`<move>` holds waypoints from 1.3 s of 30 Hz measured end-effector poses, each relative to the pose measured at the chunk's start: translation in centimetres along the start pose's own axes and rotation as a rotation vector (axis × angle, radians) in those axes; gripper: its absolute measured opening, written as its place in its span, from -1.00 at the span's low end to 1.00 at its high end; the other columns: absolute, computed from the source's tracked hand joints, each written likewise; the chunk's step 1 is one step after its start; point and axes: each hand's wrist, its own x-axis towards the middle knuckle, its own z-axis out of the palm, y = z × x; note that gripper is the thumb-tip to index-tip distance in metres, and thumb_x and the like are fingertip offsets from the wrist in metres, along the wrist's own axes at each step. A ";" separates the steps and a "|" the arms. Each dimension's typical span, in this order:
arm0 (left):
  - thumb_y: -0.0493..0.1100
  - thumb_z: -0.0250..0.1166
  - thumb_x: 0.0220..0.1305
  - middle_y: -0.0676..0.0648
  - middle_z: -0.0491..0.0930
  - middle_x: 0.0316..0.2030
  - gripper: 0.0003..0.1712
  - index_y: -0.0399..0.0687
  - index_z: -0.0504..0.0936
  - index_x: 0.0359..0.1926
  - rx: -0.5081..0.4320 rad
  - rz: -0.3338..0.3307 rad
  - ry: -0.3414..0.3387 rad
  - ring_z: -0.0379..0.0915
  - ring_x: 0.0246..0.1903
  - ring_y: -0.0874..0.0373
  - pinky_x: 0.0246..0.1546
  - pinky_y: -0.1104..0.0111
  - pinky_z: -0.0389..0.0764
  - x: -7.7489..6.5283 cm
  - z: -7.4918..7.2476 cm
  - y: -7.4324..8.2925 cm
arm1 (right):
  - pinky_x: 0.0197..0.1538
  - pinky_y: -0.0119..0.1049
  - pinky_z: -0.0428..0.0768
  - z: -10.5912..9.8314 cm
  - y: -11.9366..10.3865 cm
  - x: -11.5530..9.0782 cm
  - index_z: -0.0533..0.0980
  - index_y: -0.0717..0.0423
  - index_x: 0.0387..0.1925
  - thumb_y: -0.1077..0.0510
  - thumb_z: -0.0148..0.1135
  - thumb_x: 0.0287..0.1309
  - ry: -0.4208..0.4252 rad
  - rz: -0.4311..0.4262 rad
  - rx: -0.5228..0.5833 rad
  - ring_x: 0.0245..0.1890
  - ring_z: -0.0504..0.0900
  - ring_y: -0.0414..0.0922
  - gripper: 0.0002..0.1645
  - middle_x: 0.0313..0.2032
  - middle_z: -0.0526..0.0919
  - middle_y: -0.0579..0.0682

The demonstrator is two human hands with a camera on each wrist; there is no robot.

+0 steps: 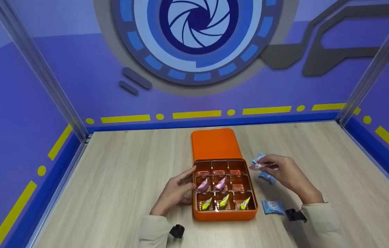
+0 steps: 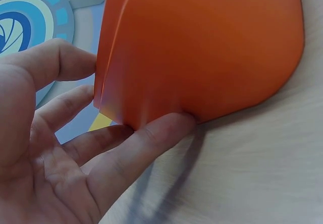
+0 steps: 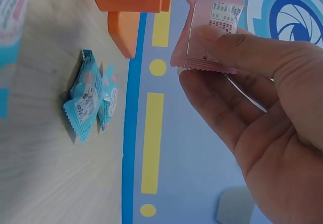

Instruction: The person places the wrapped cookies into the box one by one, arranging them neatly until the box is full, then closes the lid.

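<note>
An orange box (image 1: 225, 216) with a brown divided insert stands on the table. Three yellow wrapped candies (image 1: 224, 200) lie along its front row; two pink ones (image 1: 202, 186) sit in the middle row, at left and centre. My left hand (image 1: 177, 191) rests against the box's left side, its fingertips (image 2: 169, 125) touching the orange wall. To the right of the box, my right hand (image 1: 286, 174) pinches a pink wrapped candy (image 3: 212, 35) between thumb and fingers, above the table.
Blue candy packets lie right of the box: one near the front (image 1: 273, 207), another (image 1: 267, 177) below my right hand, a third (image 1: 259, 157) partly behind its fingers. The orange lid (image 1: 215, 143) adjoins the box's back edge. Blue printed panels (image 1: 194, 103) enclose the wooden table (image 1: 129, 165).
</note>
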 end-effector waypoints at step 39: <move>-0.28 0.30 0.39 -0.29 0.30 0.54 -0.22 0.07 0.38 0.60 0.007 -0.007 0.002 0.65 0.08 -0.06 -0.31 0.07 0.82 0.0 0.0 0.0 | -0.06 -0.19 0.78 0.6 -2.8 0.0 0.76 0.03 -0.05 0.39 0.48 0.22 -0.115 -0.063 0.095 -0.18 0.77 -0.12 -0.69 -0.16 0.76 -0.12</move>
